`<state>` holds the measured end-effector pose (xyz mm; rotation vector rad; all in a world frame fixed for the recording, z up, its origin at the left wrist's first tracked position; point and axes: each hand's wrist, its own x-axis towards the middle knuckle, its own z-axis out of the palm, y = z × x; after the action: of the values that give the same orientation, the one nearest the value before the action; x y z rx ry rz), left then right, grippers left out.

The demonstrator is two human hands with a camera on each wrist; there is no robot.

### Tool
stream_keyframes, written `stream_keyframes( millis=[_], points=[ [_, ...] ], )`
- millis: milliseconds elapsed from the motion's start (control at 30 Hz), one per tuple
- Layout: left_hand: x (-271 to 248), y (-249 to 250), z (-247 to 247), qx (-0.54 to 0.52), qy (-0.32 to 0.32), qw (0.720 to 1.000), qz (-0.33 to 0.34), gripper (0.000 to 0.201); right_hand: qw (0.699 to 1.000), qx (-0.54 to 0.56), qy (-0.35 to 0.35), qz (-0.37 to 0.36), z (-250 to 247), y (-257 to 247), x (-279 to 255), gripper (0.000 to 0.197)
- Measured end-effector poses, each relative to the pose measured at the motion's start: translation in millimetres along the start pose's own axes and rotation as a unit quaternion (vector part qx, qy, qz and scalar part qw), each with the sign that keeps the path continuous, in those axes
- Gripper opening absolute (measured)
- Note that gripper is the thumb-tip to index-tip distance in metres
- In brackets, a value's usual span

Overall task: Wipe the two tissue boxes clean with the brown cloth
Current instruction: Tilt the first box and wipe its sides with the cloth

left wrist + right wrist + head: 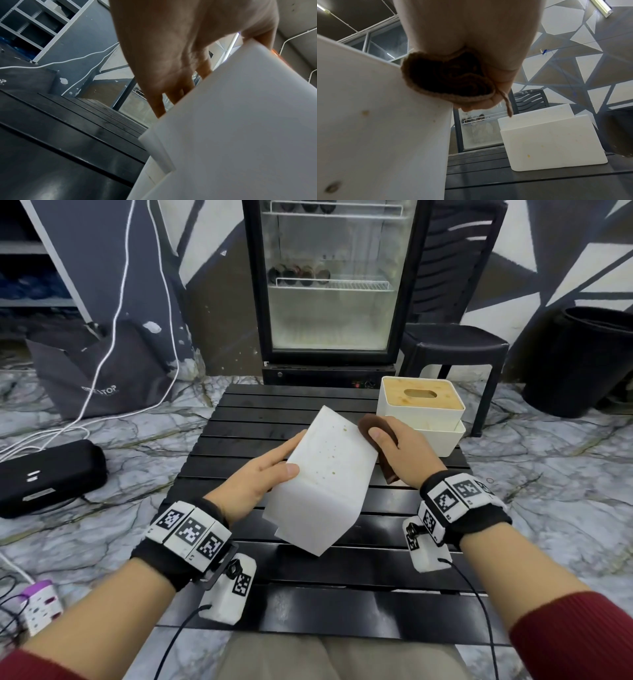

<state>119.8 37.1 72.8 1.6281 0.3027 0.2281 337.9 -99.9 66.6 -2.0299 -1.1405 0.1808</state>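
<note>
My left hand [270,470] grips a white tissue box [325,484] tilted above the black slatted table [301,607], thumb on its speckled upper face and fingers [173,97] behind it. Small brown and yellow spots dot that face [366,112]. My right hand [394,446] holds the bunched brown cloth [376,426] against the box's upper right edge; the cloth [447,79] touches the corner. The second white tissue box [421,412], with a wooden slotted lid, stands at the table's far right [553,143], with yellow specks on its side.
A glass-door fridge [329,282] stands behind the table. A black stool [452,347] and a black bin [582,361] are at the right. On the marble floor at the left lie a dark bag [99,371], white cables, a black case [48,474] and a power strip [41,604].
</note>
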Motion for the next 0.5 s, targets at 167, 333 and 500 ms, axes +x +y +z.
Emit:
stream_keyframes(
  millis=[167,333,500],
  points=[
    [0.6,0.1,2.3,-0.018,-0.006,1.000,-0.002,0.052,0.995,0.043,0.090,0.016,-6.0,1.4,-7.7,0.011],
    [3.4,2.9,6.8,-0.019,-0.017,1.000,0.000,0.060,0.988,0.079,0.113,-0.070,-11.7,-21.5,-32.0,0.019],
    [3.6,6.3,10.8,-0.019,-0.017,1.000,-0.001,0.057,0.981,0.042,0.072,-0.174,0.8,-50.6,-69.2,0.029]
  ],
)
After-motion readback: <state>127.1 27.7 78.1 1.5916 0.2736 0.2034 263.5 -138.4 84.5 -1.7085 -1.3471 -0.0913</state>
